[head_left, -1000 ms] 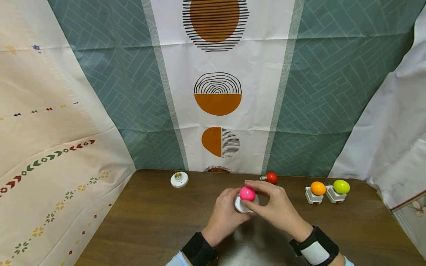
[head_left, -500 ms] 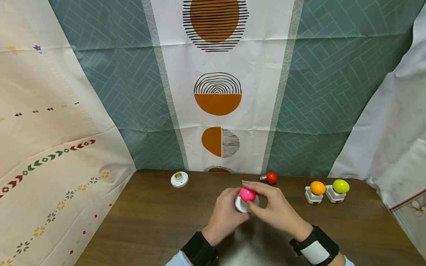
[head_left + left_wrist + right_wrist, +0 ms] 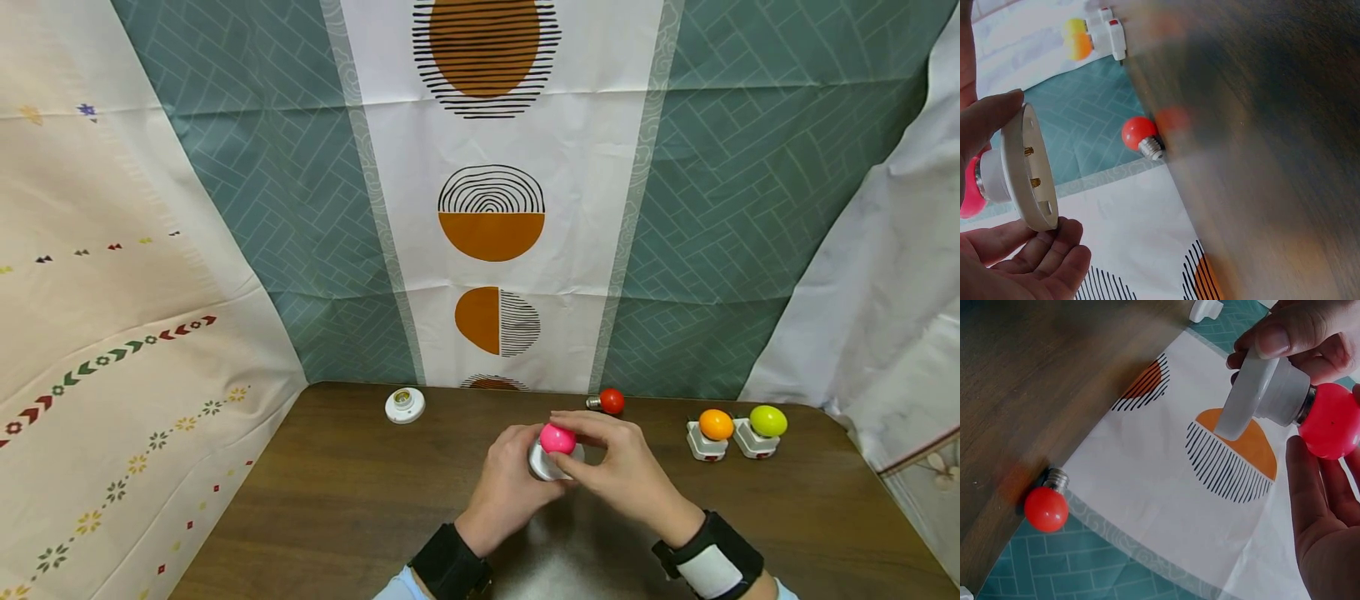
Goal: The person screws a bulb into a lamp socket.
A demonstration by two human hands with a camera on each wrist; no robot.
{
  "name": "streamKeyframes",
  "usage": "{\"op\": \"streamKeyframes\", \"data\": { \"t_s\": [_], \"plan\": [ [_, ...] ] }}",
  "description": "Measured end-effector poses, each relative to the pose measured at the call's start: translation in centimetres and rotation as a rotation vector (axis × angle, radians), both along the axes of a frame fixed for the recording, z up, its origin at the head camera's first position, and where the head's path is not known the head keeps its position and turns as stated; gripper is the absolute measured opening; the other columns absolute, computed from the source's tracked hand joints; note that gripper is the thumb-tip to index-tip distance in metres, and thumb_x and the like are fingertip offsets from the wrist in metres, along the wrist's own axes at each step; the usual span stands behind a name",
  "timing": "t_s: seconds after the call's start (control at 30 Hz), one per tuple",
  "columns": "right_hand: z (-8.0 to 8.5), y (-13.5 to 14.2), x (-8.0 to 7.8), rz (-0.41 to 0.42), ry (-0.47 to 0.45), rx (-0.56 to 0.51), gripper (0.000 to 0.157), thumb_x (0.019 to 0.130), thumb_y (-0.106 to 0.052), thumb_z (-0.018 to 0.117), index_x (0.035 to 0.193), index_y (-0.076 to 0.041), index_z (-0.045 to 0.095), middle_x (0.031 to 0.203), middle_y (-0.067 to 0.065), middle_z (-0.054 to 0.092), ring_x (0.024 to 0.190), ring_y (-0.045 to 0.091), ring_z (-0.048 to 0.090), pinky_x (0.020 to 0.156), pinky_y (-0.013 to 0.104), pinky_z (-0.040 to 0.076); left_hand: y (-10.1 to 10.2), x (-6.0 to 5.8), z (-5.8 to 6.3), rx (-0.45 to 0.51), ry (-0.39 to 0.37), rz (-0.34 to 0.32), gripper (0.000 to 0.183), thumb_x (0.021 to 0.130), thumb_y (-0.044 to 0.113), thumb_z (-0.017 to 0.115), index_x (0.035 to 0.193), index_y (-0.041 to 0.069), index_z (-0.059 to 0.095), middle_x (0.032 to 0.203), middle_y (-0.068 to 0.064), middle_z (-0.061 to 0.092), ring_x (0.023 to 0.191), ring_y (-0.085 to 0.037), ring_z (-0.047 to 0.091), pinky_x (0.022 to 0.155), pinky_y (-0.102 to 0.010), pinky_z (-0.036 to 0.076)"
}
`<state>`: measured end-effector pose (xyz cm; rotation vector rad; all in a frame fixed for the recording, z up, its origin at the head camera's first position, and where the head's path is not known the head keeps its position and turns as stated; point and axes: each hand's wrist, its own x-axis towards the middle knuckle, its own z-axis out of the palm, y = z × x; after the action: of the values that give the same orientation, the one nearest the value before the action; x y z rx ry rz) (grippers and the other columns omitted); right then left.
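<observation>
My left hand [image 3: 512,473] grips a round white lamp holder [image 3: 1249,394] by its rim, held up off the table. In the left wrist view the underside of the lamp holder shows two brass screws. A pink light bulb [image 3: 558,438] sits in the socket, with a strip of its metal base [image 3: 1305,405] showing at the socket mouth. With thumb and fingertips my right hand [image 3: 626,467] pinches the pink bulb from the right side. Part of the bulb is hidden behind the fingers.
On the wooden table [image 3: 337,508], a red bulb [image 3: 612,401] lies at the back edge. A second white lamp holder [image 3: 404,405] with a bare socket stands back left. At right, an orange bulb [image 3: 716,424] and a yellow-green bulb [image 3: 769,421] sit in square white holders [image 3: 707,448].
My right fingers shift slightly around the pink bulb, which tilts a little and comes back. The left hand and lamp holder stay in place.
</observation>
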<state>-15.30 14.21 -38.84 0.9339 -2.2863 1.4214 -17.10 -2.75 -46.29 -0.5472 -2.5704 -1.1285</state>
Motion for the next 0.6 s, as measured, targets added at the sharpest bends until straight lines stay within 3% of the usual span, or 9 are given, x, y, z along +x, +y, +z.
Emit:
{"op": "streamKeyframes", "data": {
  "t_s": [0.33, 0.6],
  "plan": [
    [-0.5, 0.1, -0.3, -0.01, 0.033, 0.011, 0.049, 0.071, -0.005, 0.077, 0.117, -0.008, 0.062, 0.12, 0.0, 0.058, 0.106, 0.018, 0.055, 0.079, 0.034, 0.047, -0.2, 0.0, -0.1, 0.003, -0.005, 0.007, 0.063, 0.064, 0.043, 0.081, 0.118, 0.021, 0.058, 0.106, 0.011, 0.052, 0.095, -0.008, 0.049, 0.079, -0.024, 0.043],
    [-3.3, 0.5, -1.9, 0.005, -0.012, 0.033, 0.057, 0.07, -0.004, 0.077, 0.123, -0.017, 0.058, 0.124, -0.008, 0.054, 0.109, 0.012, 0.053, 0.081, 0.03, 0.046, -0.1, -0.1, -0.1, -0.003, -0.016, 0.015, 0.064, 0.063, 0.039, 0.082, 0.119, 0.017, 0.058, 0.108, 0.01, 0.052, 0.096, -0.008, 0.049, 0.078, -0.022, 0.043]
  ]
}}
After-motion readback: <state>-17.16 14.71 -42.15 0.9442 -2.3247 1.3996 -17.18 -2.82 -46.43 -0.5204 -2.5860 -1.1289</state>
